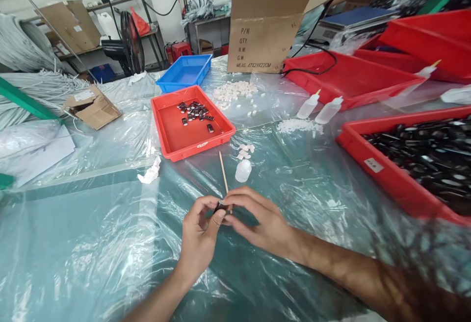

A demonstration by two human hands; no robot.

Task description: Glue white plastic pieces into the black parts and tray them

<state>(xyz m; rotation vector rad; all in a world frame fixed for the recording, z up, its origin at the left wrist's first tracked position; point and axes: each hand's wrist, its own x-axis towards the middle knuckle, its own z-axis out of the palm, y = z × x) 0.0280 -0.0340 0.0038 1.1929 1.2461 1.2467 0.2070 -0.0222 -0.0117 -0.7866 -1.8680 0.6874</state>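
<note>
My left hand (pixel 201 229) pinches a small black part (pixel 220 207) between thumb and fingers. The fingertips of my right hand (pixel 263 219) close on the right end of the same part. Fingers hide most of it, so its exact kind cannot be made out. A thin wooden stick (pixel 223 171) runs behind my right fingers. Just beyond stands a small whitish translucent cup or cap (pixel 243 170), with several pale flat pieces (pixel 245 151) behind it. Farther off, a red tray (pixel 165 133) holds several small black parts (pixel 196 111).
A blue tray (pixel 186 73) and a pile of pale pieces (pixel 235 90) lie farther back. Two squeeze bottles (pixel 309 106) stand by white bits (pixel 299 125). At right, a red bin (pixel 401 185) holds many black parts. Crumpled tissue (pixel 150 171) lies left on the plastic-covered table (pixel 91 238).
</note>
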